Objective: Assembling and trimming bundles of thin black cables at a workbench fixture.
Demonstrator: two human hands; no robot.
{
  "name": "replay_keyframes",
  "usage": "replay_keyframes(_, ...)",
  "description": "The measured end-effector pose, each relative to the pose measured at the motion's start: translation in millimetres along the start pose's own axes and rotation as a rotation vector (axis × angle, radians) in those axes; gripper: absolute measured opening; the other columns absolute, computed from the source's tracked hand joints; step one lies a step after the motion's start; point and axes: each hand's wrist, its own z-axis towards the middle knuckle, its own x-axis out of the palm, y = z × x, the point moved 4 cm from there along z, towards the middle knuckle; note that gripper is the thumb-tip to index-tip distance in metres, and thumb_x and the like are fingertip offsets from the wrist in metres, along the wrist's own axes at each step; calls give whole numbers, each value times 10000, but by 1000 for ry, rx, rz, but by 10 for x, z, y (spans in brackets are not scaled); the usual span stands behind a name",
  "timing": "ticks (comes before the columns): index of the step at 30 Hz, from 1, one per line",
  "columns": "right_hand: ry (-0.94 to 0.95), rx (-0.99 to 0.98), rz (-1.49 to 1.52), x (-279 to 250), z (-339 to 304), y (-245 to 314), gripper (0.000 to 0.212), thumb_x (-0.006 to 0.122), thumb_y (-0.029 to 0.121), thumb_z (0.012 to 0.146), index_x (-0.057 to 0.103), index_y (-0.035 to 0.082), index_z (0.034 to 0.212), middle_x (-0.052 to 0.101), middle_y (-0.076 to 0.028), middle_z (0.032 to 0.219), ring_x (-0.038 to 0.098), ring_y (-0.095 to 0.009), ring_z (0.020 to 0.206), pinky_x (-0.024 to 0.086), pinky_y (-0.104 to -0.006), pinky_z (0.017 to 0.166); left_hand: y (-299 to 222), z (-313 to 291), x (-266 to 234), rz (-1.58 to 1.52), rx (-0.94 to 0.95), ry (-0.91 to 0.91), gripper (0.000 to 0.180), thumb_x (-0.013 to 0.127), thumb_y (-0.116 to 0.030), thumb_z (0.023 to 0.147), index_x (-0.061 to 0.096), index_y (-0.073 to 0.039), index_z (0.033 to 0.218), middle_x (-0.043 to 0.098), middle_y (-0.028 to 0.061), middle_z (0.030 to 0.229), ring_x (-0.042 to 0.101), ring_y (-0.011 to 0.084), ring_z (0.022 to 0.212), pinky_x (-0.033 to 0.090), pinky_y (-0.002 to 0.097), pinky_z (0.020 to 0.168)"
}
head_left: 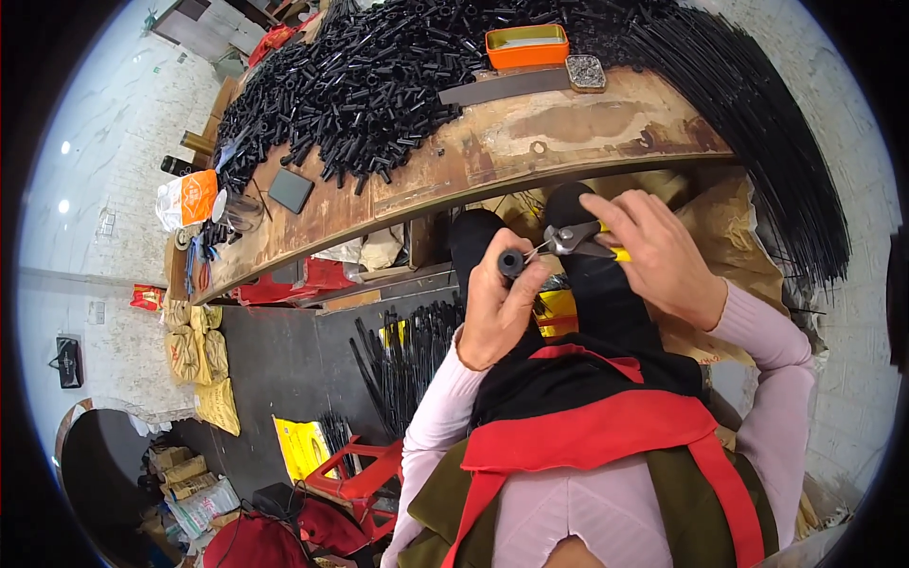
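Observation:
Above my lap, my left hand is closed round a black tube, whose round open end faces up at me. My right hand grips a pair of pliers with grey metal jaws and yellow handles. The pliers' jaws point left at the tube's end. A thin wire or strand shows between the jaws and the tube; whether the jaws pinch it I cannot tell. The rest of the tube is hidden by my left hand.
A wooden workbench curves ahead, bearing a heap of short black tubes, an orange tray, a small square tin and a sharpening-stone-like block. Long black rods hang off its right end. More rods stand left.

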Motion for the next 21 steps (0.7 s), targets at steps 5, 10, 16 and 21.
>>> replay_keyframes(5,17,-27,4,-25,-80,149,550,642,-19,775,531,34,1311,524,-137,968,536,-312,868,447,-409,755,98,32,-108,-124,-130,-98,118,591,-85,939,495,-16,941,474,12,793,430,92,716,379,241,633)
replay_keyframes(10,-36,-3,-50,19,-56,125,603,652,-23,763,525,65,1346,536,-142,1034,544,-302,908,453,-404,802,-22,99,-46,-138,-30,-128,181,598,-122,946,554,-6,1077,476,6,870,455,86,768,400,235,673)
replay_keyframes(16,-79,-75,-52,80,41,177,639,684,-34,736,523,66,1346,540,-146,1075,547,-309,933,452,-406,821,-91,68,3,-184,-146,52,426,613,-214,958,521,4,1312,589,63,1124,517,91,878,436,228,771)
replay_keyframes(21,-141,-154,-57,70,28,142,621,699,-32,718,539,37,1315,536,-151,1082,549,-313,938,451,-412,815,-95,37,11,-168,-159,149,454,608,-256,961,520,4,1323,588,75,1217,545,123,1036,435,266,903)
